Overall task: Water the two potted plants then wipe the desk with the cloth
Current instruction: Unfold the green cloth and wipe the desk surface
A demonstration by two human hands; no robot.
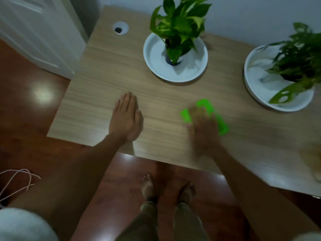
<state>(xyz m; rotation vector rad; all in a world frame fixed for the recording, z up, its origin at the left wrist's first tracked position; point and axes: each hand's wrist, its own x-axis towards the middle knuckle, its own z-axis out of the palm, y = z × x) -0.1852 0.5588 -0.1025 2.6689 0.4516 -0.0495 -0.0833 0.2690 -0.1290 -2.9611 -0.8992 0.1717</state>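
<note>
A bright green cloth point(219, 119) lies on the wooden desk point(97, 94), and my right hand point(203, 129), blurred by motion, presses flat on top of it. My left hand point(126, 119) rests palm down on the desk to the left, fingers together, holding nothing. Two potted plants stand at the back: one with broad leaves in a white bowl point(175, 54) in the middle, and another in a white bowl point(278, 80) at the far right.
A round cable hole point(120, 28) sits at the desk's back left. A blurred yellowish object point(312, 164) lies at the desk's right front edge. A white door point(34, 32) stands left, cables point(19, 180) lie on the reddish floor, and my bare feet point(166, 188) are below the desk edge.
</note>
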